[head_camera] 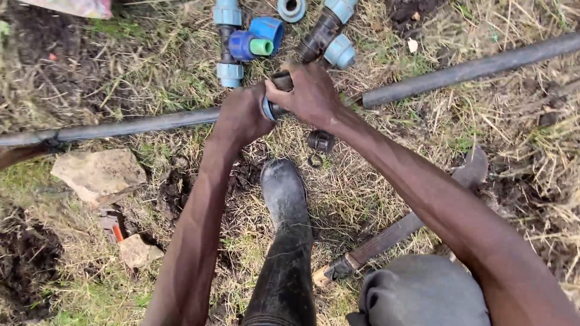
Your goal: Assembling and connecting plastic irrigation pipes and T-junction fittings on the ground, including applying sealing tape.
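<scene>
Head view: left hand (241,115) is closed around the cut end of the left pipe (121,127); right hand (311,93) is clenched on the fitting (272,108) at that end. Pipe judged stiff, light, possibly slick with mud; fitting rigid plastic, best gripped on its ribbed nut.

The scene is outdoors in flat, even daylight. The ground is rough patchy dry straw-coloured grass (374,199) mixed with green tufts. Dark wet bare soil (27,259) shows at 8 o'clock and again at 1 o'clock. A flat pale broken stone (99,174) lies at 9 o'clock, with a smaller tan stone chunk (138,250) just below it, toward 7 o'clock.
</scene>
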